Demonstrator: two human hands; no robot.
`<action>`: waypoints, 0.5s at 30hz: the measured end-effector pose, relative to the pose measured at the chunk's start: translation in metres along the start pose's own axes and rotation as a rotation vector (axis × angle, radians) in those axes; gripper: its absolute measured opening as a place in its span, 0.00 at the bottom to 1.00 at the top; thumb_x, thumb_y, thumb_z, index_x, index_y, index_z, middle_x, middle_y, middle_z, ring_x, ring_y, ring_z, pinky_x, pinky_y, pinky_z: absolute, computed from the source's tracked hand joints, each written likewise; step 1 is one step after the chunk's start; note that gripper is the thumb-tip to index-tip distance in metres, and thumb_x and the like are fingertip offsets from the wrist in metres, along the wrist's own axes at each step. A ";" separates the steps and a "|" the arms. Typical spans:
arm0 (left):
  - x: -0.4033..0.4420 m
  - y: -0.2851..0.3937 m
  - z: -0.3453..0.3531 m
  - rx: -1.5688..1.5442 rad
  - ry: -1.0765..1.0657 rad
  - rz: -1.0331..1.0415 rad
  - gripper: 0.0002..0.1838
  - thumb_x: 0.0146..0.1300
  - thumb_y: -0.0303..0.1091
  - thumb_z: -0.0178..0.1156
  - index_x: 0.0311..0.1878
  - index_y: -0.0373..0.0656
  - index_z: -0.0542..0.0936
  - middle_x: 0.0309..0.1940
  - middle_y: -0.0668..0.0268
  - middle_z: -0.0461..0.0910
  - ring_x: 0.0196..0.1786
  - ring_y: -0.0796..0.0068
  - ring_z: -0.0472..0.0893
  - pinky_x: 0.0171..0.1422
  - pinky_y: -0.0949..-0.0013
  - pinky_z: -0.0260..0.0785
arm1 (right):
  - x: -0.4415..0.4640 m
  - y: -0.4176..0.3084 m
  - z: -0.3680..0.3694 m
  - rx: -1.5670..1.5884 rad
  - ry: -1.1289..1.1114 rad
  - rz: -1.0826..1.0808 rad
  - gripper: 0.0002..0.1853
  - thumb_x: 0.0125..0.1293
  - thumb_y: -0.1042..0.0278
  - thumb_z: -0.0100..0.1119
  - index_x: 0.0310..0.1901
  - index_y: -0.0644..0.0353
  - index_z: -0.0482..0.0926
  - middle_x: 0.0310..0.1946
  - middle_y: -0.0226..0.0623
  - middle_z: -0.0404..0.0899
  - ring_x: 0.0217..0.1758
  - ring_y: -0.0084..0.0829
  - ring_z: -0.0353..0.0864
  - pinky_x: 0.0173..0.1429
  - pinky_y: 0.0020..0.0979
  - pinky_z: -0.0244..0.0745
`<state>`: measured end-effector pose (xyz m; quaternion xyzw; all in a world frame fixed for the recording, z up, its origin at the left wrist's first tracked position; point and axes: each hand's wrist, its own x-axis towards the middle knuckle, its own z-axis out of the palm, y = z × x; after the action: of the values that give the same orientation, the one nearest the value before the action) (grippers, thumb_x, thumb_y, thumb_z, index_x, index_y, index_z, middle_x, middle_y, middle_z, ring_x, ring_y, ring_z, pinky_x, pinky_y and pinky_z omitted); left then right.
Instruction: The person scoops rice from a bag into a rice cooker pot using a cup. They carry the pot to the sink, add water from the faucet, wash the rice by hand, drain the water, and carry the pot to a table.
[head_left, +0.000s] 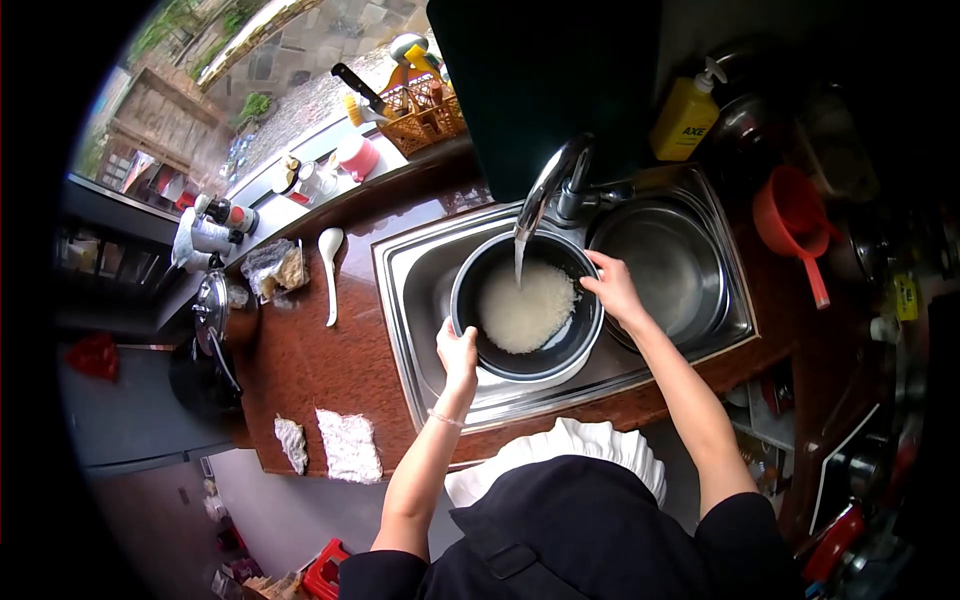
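Both my hands grip a dark inner cooking pot (466,335) by opposite sides of its rim, over the left sink basin (415,290). My left hand (458,352) is closed on the lower left of the rim, thumb on top. On the upper right of the rim, my right hand (612,288) is closed too. White rice (530,310) lies in the pot in cloudy water. From the curved faucet (556,185) a stream of water (519,262) runs into the pot. The fingers under the rim are hidden.
A large metal pot (690,270) fills the right basin. Left on the counter are a white ladle (329,270), a cloth (348,446) and a pressure cooker (212,345). Behind stand a utensil basket (425,122) and a yellow soap bottle (686,120). A red dipper (790,215) lies right.
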<state>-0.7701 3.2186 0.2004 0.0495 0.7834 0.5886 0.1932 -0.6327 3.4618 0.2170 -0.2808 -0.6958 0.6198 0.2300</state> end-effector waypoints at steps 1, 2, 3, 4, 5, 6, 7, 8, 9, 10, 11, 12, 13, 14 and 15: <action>-0.002 0.002 -0.003 0.051 -0.010 0.006 0.15 0.47 0.24 0.54 0.41 0.35 0.76 0.33 0.60 0.81 0.37 0.75 0.78 0.46 0.71 0.68 | -0.008 0.000 0.004 0.070 0.002 0.030 0.22 0.47 0.79 0.55 0.49 0.67 0.73 0.32 0.40 0.80 0.32 0.22 0.79 0.36 0.25 0.72; 0.001 -0.002 -0.009 0.095 0.008 0.021 0.13 0.46 0.22 0.53 0.39 0.34 0.76 0.30 0.63 0.80 0.34 0.76 0.77 0.42 0.72 0.68 | -0.015 0.000 0.010 0.138 0.009 0.060 0.23 0.47 0.81 0.54 0.50 0.67 0.73 0.30 0.37 0.80 0.30 0.19 0.77 0.34 0.23 0.71; -0.001 0.012 -0.017 0.056 -0.020 -0.001 0.12 0.46 0.21 0.52 0.37 0.35 0.76 0.29 0.65 0.79 0.32 0.77 0.76 0.40 0.73 0.68 | -0.021 0.000 0.013 0.204 0.023 0.093 0.23 0.48 0.83 0.53 0.51 0.66 0.73 0.28 0.34 0.80 0.29 0.16 0.76 0.31 0.21 0.70; -0.001 0.027 -0.024 0.017 -0.053 -0.023 0.11 0.46 0.20 0.52 0.36 0.35 0.76 0.27 0.66 0.79 0.31 0.79 0.75 0.38 0.75 0.68 | -0.024 -0.003 0.015 0.122 -0.044 0.134 0.24 0.48 0.82 0.55 0.51 0.66 0.73 0.22 0.29 0.77 0.21 0.13 0.70 0.24 0.21 0.66; 0.008 0.028 -0.033 -0.032 -0.088 -0.030 0.11 0.45 0.19 0.51 0.35 0.35 0.76 0.27 0.67 0.78 0.30 0.80 0.74 0.36 0.76 0.67 | -0.024 -0.004 0.024 0.139 -0.019 0.126 0.23 0.48 0.81 0.55 0.51 0.65 0.73 0.19 0.28 0.74 0.18 0.13 0.67 0.22 0.22 0.63; 0.014 0.029 -0.039 -0.079 -0.120 -0.040 0.11 0.45 0.18 0.50 0.34 0.35 0.76 0.26 0.69 0.77 0.29 0.81 0.73 0.35 0.77 0.66 | -0.025 -0.005 0.032 0.158 0.004 0.120 0.23 0.48 0.80 0.56 0.50 0.65 0.73 0.17 0.26 0.72 0.16 0.13 0.64 0.20 0.22 0.60; 0.015 0.043 -0.036 -0.139 -0.093 -0.058 0.12 0.46 0.17 0.49 0.36 0.36 0.76 0.28 0.68 0.77 0.30 0.82 0.73 0.36 0.78 0.66 | -0.023 -0.016 0.033 0.086 -0.005 0.129 0.23 0.48 0.79 0.57 0.51 0.65 0.73 0.16 0.26 0.71 0.16 0.13 0.64 0.20 0.22 0.60; 0.017 0.049 -0.035 -0.123 -0.077 -0.055 0.13 0.47 0.17 0.49 0.38 0.35 0.75 0.30 0.68 0.77 0.31 0.81 0.74 0.37 0.78 0.66 | -0.017 -0.029 0.031 0.015 -0.016 0.137 0.24 0.48 0.78 0.57 0.51 0.65 0.73 0.15 0.26 0.70 0.16 0.13 0.64 0.20 0.22 0.59; 0.023 0.045 -0.031 -0.138 -0.066 -0.029 0.13 0.48 0.17 0.50 0.38 0.35 0.75 0.30 0.67 0.78 0.31 0.81 0.74 0.38 0.78 0.66 | -0.012 -0.044 0.029 -0.055 -0.028 0.142 0.24 0.48 0.77 0.58 0.51 0.65 0.73 0.15 0.26 0.69 0.16 0.13 0.63 0.20 0.22 0.59; 0.026 0.044 -0.024 -0.158 -0.055 -0.004 0.12 0.49 0.17 0.50 0.39 0.35 0.75 0.31 0.67 0.78 0.32 0.81 0.74 0.39 0.78 0.66 | -0.009 -0.054 0.025 0.002 -0.004 0.135 0.25 0.47 0.75 0.60 0.51 0.66 0.72 0.13 0.27 0.66 0.16 0.13 0.62 0.20 0.23 0.59; 0.024 0.043 -0.016 -0.136 -0.058 0.076 0.12 0.49 0.18 0.51 0.39 0.34 0.74 0.31 0.66 0.78 0.32 0.80 0.74 0.40 0.77 0.66 | -0.005 -0.045 0.020 -0.059 0.008 0.115 0.26 0.48 0.75 0.60 0.52 0.67 0.71 0.16 0.30 0.70 0.18 0.14 0.64 0.22 0.23 0.61; 0.025 0.035 -0.012 -0.109 -0.071 0.109 0.11 0.49 0.18 0.51 0.38 0.33 0.74 0.30 0.66 0.77 0.32 0.80 0.73 0.41 0.77 0.66 | -0.002 -0.028 0.013 -0.122 0.017 0.091 0.27 0.48 0.75 0.61 0.53 0.67 0.71 0.18 0.32 0.74 0.19 0.15 0.66 0.24 0.23 0.64; 0.022 0.027 -0.009 -0.079 -0.085 0.096 0.11 0.48 0.19 0.51 0.37 0.34 0.75 0.30 0.66 0.77 0.32 0.80 0.74 0.41 0.77 0.66 | 0.001 -0.002 0.011 0.008 0.050 0.009 0.27 0.48 0.75 0.60 0.54 0.67 0.70 0.28 0.40 0.79 0.22 0.17 0.68 0.29 0.23 0.68; 0.018 0.022 -0.006 -0.048 -0.100 0.086 0.11 0.48 0.19 0.51 0.37 0.34 0.75 0.29 0.66 0.77 0.32 0.80 0.74 0.41 0.77 0.66 | 0.000 0.001 0.009 0.207 0.044 0.014 0.27 0.49 0.75 0.60 0.54 0.68 0.70 0.36 0.45 0.80 0.25 0.17 0.69 0.34 0.22 0.69; 0.011 0.025 -0.001 -0.107 -0.062 0.101 0.11 0.47 0.19 0.50 0.36 0.34 0.75 0.28 0.67 0.77 0.32 0.81 0.74 0.41 0.77 0.66 | -0.003 -0.001 0.009 0.210 0.047 0.038 0.26 0.49 0.74 0.61 0.53 0.68 0.70 0.33 0.43 0.79 0.24 0.17 0.68 0.32 0.22 0.68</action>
<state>-0.7843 3.2288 0.2213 0.0969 0.7408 0.6369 0.1900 -0.6363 3.4529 0.2174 -0.2826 -0.6160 0.6868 0.2627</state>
